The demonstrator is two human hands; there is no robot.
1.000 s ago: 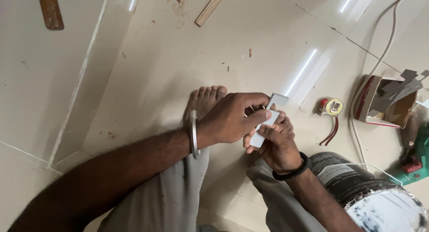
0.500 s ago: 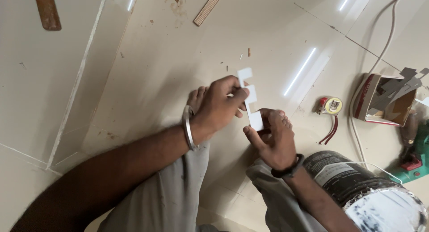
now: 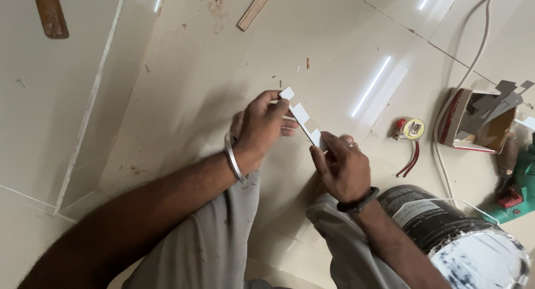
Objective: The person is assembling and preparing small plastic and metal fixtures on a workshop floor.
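The left hand point(image 3: 262, 125) pinches the upper end of a thin white notched strip point(image 3: 302, 116); the right hand point(image 3: 341, 167) grips its lower end, above the tiled floor point(image 3: 184, 72). It looks light, flexible, easily creased: best held by both ends.

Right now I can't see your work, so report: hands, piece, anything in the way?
Left hand and right hand pinch opposite ends of a white strip. Strip held above floor tiles. Nothing blocking.
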